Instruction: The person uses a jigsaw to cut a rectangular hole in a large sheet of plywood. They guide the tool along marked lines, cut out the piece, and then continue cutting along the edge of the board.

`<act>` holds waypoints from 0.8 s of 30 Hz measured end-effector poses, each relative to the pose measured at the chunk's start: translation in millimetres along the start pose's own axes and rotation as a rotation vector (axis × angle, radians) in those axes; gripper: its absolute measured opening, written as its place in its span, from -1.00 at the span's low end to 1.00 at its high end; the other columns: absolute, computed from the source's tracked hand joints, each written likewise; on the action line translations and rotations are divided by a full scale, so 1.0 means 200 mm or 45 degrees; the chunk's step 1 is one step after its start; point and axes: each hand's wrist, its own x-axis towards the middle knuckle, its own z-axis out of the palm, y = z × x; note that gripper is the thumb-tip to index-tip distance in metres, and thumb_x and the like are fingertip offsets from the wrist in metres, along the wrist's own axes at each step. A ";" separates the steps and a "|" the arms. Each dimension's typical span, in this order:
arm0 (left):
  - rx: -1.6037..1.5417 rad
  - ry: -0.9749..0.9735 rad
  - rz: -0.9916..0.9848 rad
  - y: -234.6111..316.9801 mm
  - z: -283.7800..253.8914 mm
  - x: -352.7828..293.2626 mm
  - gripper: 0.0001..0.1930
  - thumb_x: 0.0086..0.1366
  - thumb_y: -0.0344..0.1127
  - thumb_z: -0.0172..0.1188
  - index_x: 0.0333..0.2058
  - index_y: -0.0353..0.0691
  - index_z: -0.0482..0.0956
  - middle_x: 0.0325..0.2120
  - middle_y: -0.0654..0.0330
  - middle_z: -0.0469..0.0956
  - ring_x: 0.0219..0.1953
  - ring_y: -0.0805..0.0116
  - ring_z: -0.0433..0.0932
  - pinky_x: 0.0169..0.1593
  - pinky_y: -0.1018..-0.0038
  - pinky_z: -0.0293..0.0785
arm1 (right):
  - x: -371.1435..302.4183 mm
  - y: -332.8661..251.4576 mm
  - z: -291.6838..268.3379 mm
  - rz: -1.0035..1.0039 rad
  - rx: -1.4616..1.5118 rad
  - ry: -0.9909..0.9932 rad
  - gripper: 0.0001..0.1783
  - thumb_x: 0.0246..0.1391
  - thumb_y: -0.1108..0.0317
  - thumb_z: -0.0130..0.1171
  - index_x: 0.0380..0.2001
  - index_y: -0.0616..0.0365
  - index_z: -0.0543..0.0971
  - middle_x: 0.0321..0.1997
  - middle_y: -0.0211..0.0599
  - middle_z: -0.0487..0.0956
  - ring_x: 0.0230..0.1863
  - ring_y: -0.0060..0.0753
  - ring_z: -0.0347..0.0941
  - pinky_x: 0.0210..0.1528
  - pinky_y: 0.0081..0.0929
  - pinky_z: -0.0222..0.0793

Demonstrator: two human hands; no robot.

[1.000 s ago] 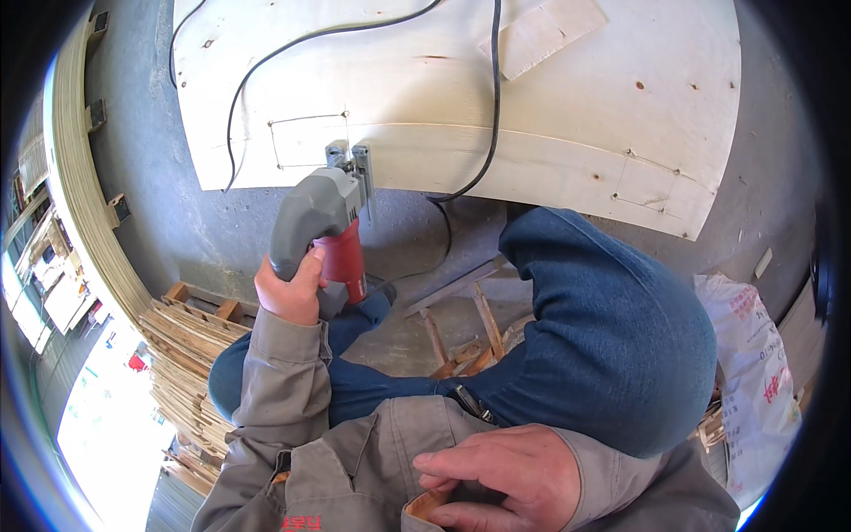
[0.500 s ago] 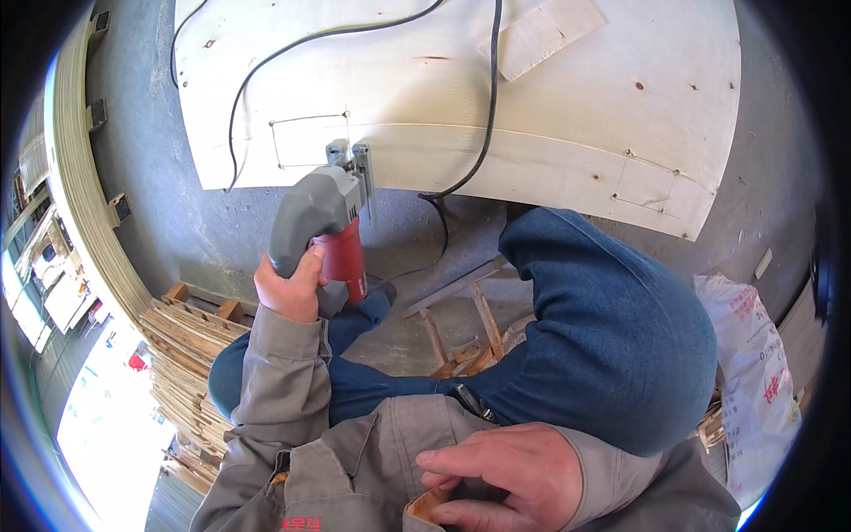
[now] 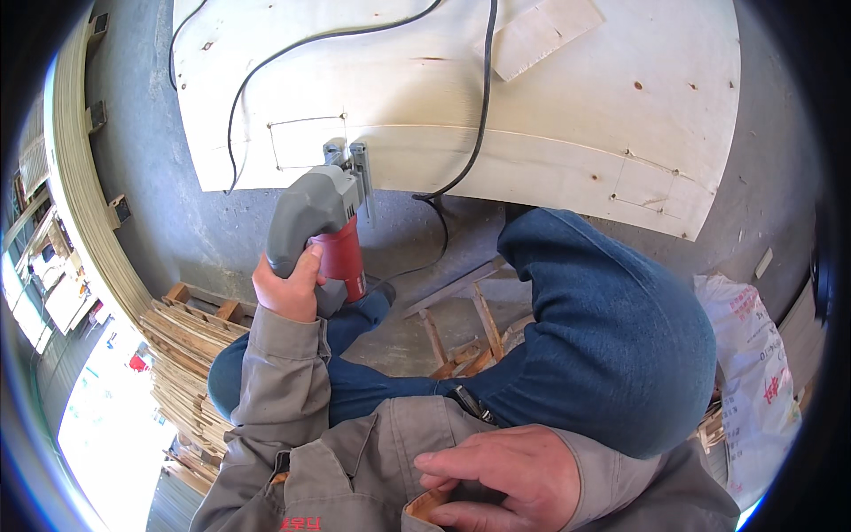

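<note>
My left hand (image 3: 288,288) is wrapped round the grey and red jigsaw (image 3: 310,217). The jigsaw's metal foot and blade end reach over the near edge of a large pale plywood board (image 3: 550,115), beside a rectangle outlined on it with holes at corners. A black cord (image 3: 486,106) runs from the tool across the board. Low in the view, my right hand (image 3: 514,470) is at the front of my grey jacket, by a pocket edge with orange lining (image 3: 425,507). Its index finger and thumb are apart; the other fingers are partly hidden.
A second outlined rectangle (image 3: 645,182) is on the board's right part. A loose wood offcut (image 3: 545,37) lies on the board. Stacked sheets (image 3: 80,195) and wood strips (image 3: 182,355) stand left. A white sack (image 3: 753,381) leans at right; a small wooden frame (image 3: 483,319) lies between my legs.
The jigsaw has shifted very slightly left with my left hand, and the cord on the board has moved a little left. My right hand stays nearly still.
</note>
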 end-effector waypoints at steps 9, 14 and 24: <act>-0.011 0.009 -0.006 0.01 0.01 0.00 -0.79 0.31 -0.36 0.30 -0.19 -0.41 0.61 -0.47 0.15 0.59 -0.55 0.44 0.52 -0.41 0.50 0.43 | 0.00 -0.01 -0.01 0.047 -0.018 -0.002 -0.45 0.07 0.45 0.45 0.12 0.29 0.51 -0.23 -0.18 0.70 -0.26 -0.20 0.70 -0.22 -0.38 0.56; -0.023 0.014 -0.016 0.01 0.02 0.00 -0.78 0.30 -0.36 0.31 -0.19 -0.41 0.61 -0.47 0.15 0.59 -0.55 0.43 0.52 -0.42 0.50 0.42 | -0.01 0.01 -0.01 0.034 0.004 0.005 -0.45 0.06 0.45 0.46 0.12 0.29 0.51 -0.23 -0.18 0.69 -0.26 -0.19 0.70 -0.22 -0.38 0.56; -0.054 0.024 -0.020 0.00 0.02 0.01 -0.79 0.30 -0.36 0.31 -0.21 -0.41 0.62 -0.48 0.15 0.58 -0.56 0.42 0.51 -0.42 0.51 0.42 | -0.01 0.00 -0.02 0.010 -0.035 0.007 -0.42 0.05 0.45 0.47 0.13 0.29 0.51 -0.25 -0.17 0.69 -0.27 -0.16 0.69 -0.23 -0.36 0.55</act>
